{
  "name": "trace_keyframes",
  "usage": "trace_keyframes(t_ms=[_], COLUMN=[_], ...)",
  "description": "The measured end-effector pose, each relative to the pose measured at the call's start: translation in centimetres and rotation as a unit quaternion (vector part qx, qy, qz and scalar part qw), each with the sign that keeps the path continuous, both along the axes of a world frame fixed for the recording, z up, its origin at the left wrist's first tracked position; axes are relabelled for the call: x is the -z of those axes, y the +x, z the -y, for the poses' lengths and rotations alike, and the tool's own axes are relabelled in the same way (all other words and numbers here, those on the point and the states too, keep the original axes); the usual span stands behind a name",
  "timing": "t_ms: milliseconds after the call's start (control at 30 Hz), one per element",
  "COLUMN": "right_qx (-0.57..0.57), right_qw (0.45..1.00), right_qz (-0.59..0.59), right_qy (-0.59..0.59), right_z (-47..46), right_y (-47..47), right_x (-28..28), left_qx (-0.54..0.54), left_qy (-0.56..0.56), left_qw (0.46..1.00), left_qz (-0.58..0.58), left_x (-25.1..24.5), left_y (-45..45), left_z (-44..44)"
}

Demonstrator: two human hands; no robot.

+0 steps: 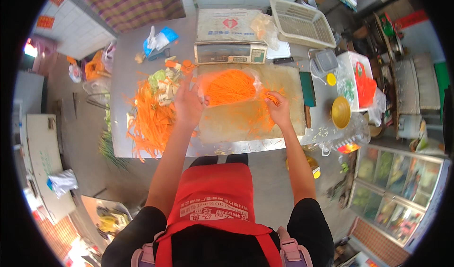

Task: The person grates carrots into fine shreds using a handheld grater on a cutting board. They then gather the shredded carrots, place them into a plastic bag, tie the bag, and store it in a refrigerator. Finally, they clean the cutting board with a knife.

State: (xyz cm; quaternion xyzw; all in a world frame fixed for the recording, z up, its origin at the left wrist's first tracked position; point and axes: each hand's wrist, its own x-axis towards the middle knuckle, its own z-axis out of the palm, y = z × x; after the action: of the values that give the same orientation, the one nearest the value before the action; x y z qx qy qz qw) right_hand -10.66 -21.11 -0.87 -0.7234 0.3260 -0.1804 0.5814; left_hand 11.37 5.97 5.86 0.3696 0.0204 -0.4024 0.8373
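Observation:
A clear plastic bag of shredded carrot (232, 87) lies open on the cutting board (227, 128). My left hand (191, 102) is at the bag's left edge, fingers spread and somewhat blurred; whether it grips the plastic is not plain. Some carrot shreds are pinched in my right hand (278, 107), just right of the bag, above loose shreds on the board. Carrot peelings (152, 125) form a pile left of the board, with cut vegetable scraps (166, 86) and carrot ends (187, 66) near its top. A cleaver (307, 89) lies along the board's right edge.
Behind the board stands a weighing scale (230, 36), with a white plastic basket (303, 22) to its right. A knife (283, 60) lies nearby. Farther right are a yellow bowl (341, 113), a lidded container (325, 60) and a white foam box (345, 59). A blue packet (161, 40) lies at back left.

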Motion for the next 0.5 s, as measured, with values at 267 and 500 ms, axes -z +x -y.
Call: trace_keyframes(t_ms=[267,500], right_qx=[-0.524,-0.508], right_qw=[0.837,0.727], right_qz=[-0.076,-0.045], right_qy=[-0.138,-0.46], right_z=[-4.8,-3.6], right_y=[18.1,15.8], right_x=[-4.9,-6.1], left_qx=[-0.095,-0.14], left_qy=[-0.006,-0.001], left_qw=[0.995,0.99], left_qz=[-0.012,-0.013], left_x=[-1.7,-1.2], left_y=[-2.1,0.5], left_z=[3.1,1.0])
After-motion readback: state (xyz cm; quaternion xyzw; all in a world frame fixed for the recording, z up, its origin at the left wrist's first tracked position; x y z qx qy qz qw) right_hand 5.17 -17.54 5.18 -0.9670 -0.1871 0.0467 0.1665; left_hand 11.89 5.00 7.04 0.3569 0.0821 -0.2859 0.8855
